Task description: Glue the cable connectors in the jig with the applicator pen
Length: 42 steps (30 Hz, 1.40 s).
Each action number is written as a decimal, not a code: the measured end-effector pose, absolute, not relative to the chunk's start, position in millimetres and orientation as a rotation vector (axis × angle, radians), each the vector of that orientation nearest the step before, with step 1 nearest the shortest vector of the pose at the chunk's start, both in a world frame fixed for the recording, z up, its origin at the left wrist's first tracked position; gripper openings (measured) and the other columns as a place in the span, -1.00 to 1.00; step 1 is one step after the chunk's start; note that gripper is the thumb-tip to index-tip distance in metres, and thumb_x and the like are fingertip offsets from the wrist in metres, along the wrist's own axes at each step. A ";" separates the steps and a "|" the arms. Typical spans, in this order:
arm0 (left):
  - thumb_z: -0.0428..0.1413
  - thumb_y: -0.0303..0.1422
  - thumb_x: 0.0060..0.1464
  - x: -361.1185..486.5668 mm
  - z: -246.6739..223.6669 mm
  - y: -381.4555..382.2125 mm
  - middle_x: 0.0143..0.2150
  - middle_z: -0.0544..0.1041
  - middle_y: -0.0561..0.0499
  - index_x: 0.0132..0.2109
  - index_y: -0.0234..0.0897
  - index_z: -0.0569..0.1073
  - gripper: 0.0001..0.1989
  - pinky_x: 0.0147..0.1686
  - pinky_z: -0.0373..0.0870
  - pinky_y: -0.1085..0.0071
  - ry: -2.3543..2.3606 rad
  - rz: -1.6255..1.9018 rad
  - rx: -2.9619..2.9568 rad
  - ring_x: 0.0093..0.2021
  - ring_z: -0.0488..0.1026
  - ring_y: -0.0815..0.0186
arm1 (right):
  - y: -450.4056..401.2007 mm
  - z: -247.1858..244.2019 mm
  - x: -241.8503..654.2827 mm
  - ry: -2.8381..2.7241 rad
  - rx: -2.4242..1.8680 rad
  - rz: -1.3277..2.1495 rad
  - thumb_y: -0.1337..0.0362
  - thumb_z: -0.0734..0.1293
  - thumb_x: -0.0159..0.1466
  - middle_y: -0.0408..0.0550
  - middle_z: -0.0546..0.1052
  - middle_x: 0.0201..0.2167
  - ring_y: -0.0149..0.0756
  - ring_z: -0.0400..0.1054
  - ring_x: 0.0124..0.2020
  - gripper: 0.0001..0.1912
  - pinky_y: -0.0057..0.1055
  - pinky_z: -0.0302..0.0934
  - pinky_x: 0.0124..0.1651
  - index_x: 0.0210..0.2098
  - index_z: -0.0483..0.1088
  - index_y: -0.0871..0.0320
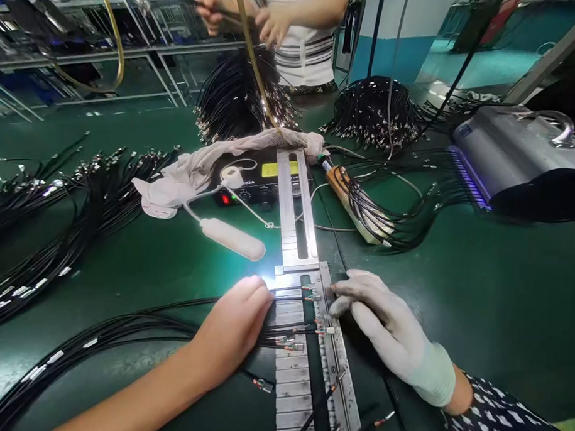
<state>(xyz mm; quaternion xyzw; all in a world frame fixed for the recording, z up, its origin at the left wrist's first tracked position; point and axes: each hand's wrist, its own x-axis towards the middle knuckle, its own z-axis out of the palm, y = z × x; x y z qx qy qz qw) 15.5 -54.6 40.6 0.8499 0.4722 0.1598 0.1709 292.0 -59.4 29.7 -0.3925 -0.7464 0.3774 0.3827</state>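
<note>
Along the middle of the green table lies a slotted metal fixture [293,379], with several black cables across it, their small metal connectors near the slot. My left hand [239,314] is bare and closed on black cables [170,326] at the fixture's left edge. On the right edge rests my right hand [387,319] in a whitish glove, its fingertips bent together against the metal rail; anything between them is too small to make out. A loose connector [263,384] lies just below my left hand.
Behind the fixture stand a black control box [264,196], a white cloth [195,168] and an orange-handled tool [351,202]. Cable bundles [94,202] lie left. A silver machine [520,154] glows purple at right. Across the table is a person [305,59], hands raised.
</note>
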 end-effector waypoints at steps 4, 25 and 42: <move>-0.15 -0.49 0.31 13.0 43.9 -50.4 -0.34 0.31 0.00 -0.32 -0.29 0.31 -0.76 -0.36 0.21 0.39 1.324 0.383 2.549 -0.34 0.22 0.31 | -55.8 21.6 291.3 -1.540 -1.191 1.126 0.18 0.18 0.45 -0.18 0.55 -0.20 -0.31 0.43 -0.11 -0.76 -0.35 0.26 0.04 0.07 0.35 -0.06; -0.08 -0.59 0.24 2.1 50.6 -37.6 -0.25 0.38 -0.08 -0.13 -0.34 0.38 -0.82 -0.34 0.28 0.38 1.096 0.375 2.706 -0.28 0.31 0.29 | -51.9 23.1 286.9 -1.433 -1.241 1.243 0.16 0.24 0.42 -0.20 0.56 -0.20 -0.39 0.44 -0.14 -0.80 -0.47 0.28 -0.01 0.00 0.39 -0.03; -0.09 -0.62 0.21 -2.6 40.4 -32.8 -0.18 0.41 -0.08 0.06 -0.31 0.38 -0.66 -0.27 0.25 0.35 0.904 0.552 2.612 -0.22 0.32 0.27 | -50.6 22.3 287.7 -1.480 -1.283 1.223 0.16 0.24 0.42 -0.20 0.56 -0.19 -0.37 0.45 -0.13 -0.80 -0.43 0.29 -0.01 0.01 0.39 -0.05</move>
